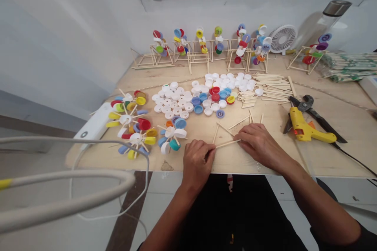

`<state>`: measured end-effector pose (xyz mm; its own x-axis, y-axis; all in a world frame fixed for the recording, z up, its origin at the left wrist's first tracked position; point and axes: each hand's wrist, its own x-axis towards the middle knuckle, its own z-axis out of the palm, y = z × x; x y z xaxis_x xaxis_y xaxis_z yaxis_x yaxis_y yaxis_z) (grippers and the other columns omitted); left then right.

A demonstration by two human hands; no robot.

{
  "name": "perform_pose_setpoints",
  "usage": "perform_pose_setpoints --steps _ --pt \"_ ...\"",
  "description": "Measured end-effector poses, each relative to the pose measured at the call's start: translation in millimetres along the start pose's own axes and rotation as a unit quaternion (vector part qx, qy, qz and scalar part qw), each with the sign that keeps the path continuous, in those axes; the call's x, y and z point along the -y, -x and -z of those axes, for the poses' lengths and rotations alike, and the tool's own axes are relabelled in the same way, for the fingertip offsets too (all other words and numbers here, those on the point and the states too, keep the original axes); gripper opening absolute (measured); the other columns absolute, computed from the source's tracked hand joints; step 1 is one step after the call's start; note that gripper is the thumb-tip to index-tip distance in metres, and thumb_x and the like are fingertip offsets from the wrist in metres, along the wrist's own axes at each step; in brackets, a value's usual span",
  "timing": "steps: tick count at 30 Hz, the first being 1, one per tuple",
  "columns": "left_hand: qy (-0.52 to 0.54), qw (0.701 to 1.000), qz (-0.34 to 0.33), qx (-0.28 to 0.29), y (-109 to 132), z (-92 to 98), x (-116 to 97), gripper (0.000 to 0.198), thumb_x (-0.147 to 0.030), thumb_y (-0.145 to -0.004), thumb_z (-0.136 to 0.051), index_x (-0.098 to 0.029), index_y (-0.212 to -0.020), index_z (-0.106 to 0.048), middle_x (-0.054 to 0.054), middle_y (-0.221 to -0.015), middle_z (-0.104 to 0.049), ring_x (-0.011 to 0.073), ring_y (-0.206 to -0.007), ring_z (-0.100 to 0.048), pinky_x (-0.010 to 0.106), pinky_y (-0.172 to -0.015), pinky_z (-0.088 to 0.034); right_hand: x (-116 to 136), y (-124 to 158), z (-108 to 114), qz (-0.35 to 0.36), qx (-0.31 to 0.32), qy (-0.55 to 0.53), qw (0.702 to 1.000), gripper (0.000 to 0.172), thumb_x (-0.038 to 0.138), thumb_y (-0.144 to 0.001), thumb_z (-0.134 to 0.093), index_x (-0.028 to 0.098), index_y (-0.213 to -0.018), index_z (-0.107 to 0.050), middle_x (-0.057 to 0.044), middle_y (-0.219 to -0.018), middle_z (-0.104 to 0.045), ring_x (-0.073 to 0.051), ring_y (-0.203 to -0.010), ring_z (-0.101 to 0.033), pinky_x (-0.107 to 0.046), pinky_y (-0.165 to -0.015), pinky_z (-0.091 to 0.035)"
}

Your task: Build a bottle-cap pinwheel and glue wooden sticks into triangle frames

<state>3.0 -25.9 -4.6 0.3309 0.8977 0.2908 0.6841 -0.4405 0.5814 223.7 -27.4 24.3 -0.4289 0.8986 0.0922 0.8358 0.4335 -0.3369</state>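
one wooden stick (228,144): between the two hands, low over the tabletop (228,164) near its front edge, nearly level, its right end slightly higher.
left hand (198,161): thumb and fingers pinched on the stick's left end.
right hand (259,144): fingertips closed on the stick's right end; the hands well apart, the stick spanning the gap.
loose sticks (238,122): several, just beyond the held one, some near the right hand's fingers.
glue gun (306,127): yellow, right of the right hand, black-handled pliers (325,123) beside it.
white caps (176,97) and coloured caps (215,97): heaped beyond the hands.
stick pile (272,87): right of the caps.
flat cap wheels (136,138): three, left of the left hand.
upright cap wheels (219,46): on stick frames along the wall; small white fan (283,39) alongside.
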Motion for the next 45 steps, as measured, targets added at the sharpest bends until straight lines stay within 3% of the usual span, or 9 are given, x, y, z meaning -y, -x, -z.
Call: perform_pose_setpoints --steps 35,40,45 --pt "-0.008 1.0 -0.006 0.002 0.6 0.7 -0.3 0.015 -0.018 -0.083 -0.052 -0.021 -0.079 -0.066 0.002 -0.072 -0.062 0.0189 -0.075 -0.054 0.035 -0.073 -0.039 5.8 3.0 0.2 0.005 -0.029 0.007 1.0 0.019 0.019 -0.091 -0.045 0.021 -0.096 -0.063 -0.005 -0.087 -0.063 -0.018 -0.086 -0.055 -0.034 -0.08 -0.034" --pt "-0.011 1.0 -0.008 0.0 0.4 0.4 -0.3 0.014 -0.017 -0.083 -0.053 -0.021 -0.08 -0.066 0.002 -0.072 -0.062 0.0187 -0.074 -0.054 0.034 -0.072 -0.039 5.3 8.4 -1.1 -0.011 -0.061 0.017 0.998 0.019 0.02 -0.09 -0.045 0.02 -0.101 -0.061 -0.007 -0.093 -0.064 -0.02 -0.091 -0.054 -0.036 -0.082 -0.034" --pt "-0.008 1.0 -0.014 0.002 0.3 0.8 0.1 0.014 -0.017 -0.083 -0.053 -0.02 -0.079 -0.066 0.002 -0.071 -0.062 0.0185 -0.073 -0.053 0.034 -0.072 -0.038 -1.3 27.8 13.0 -0.026 -0.166 0.05 0.985 0.019 0.02 -0.088 -0.048 0.021 -0.103 -0.059 -0.006 -0.099 -0.065 -0.021 -0.095 -0.056 -0.038 -0.085 -0.037"
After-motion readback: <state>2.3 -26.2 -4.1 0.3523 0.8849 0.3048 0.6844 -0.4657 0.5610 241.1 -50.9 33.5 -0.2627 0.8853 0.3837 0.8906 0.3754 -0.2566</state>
